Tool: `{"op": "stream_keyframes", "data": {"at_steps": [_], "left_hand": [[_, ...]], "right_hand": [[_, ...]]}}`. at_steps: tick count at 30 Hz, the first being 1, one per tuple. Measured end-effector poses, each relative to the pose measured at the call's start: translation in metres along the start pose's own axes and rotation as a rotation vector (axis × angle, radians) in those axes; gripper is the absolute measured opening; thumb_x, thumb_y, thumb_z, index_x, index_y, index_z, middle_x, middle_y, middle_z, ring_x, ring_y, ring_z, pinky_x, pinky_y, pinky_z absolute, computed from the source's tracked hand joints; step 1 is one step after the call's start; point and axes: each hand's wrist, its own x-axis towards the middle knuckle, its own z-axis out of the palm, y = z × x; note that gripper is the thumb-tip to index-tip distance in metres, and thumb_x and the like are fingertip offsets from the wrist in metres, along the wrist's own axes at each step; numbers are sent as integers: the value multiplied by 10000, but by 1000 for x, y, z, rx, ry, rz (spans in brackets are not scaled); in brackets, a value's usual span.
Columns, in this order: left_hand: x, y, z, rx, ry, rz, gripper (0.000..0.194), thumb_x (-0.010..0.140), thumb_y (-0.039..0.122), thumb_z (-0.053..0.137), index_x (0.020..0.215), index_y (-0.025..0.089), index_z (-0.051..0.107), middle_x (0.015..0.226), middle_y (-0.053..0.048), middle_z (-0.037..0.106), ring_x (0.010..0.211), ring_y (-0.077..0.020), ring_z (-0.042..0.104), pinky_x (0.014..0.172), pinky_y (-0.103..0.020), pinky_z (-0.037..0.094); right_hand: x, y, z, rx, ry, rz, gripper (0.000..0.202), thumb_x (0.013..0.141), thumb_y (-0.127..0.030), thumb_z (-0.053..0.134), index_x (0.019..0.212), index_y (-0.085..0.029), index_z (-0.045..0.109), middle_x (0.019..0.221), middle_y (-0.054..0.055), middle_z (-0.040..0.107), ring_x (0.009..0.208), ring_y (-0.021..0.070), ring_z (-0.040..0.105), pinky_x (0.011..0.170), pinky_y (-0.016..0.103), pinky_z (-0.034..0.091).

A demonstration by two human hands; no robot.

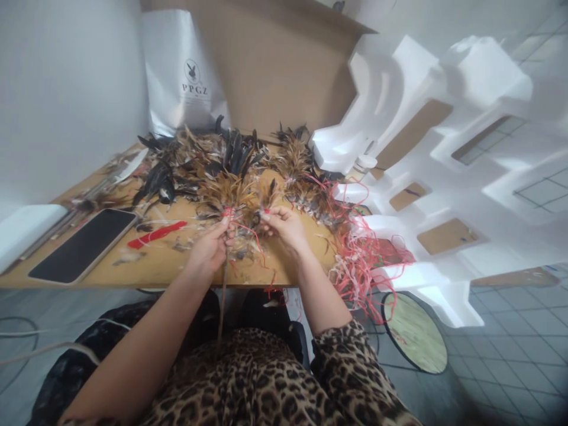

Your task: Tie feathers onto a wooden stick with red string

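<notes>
My left hand is closed around a thin stick topped with a fan of brown feathers. Red string is bound at the base of that fan and trails down to the right. In my right hand a small feather bunch, tied with red at its base, is pinched between thumb and fingers. The two bunches are side by side above the table, tips pointing away from me. Loose feather bits lie beneath my hands.
Feather piles cover the table's back. A phone and a red strip lie left. Tangled red string hangs over the right edge beside white foam packing and a small white-capped bottle. A silver bag stands behind.
</notes>
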Motion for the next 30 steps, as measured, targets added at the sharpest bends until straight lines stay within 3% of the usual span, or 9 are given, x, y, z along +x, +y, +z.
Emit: {"op": "stream_keyframes", "data": {"at_steps": [6,14,20,30], "left_hand": [[-1,1,-5,12,-28,19,81,839,97,553,771,82,595,646,-23,578,466,-57,491,375,-136,341],[-3,0,-5,15,-38,41,48,798,98,599,754,82,610,616,-11,571,462,-55,489,383,-142,338],[-5,-3,-5,43,-43,72,95,742,139,678,739,88,598,573,2,551,474,-63,500,409,-147,350],[-6,-9,-6,68,-6,124,98,713,140,667,753,107,584,577,-3,582,469,-78,515,419,-167,369]], "right_hand": [[-10,15,38,34,-71,-98,249,685,-386,720,707,-157,627,611,-28,608,541,66,512,574,202,413],[-2,30,49,-250,-33,-267,197,695,-349,708,681,-157,666,719,4,619,723,111,566,737,246,447],[-3,29,55,-169,-117,-101,297,653,-423,726,676,-154,601,594,-18,601,558,107,570,618,250,464],[0,29,50,-94,-160,30,372,543,-406,800,696,-154,574,593,-26,605,553,103,574,574,241,474]]}}
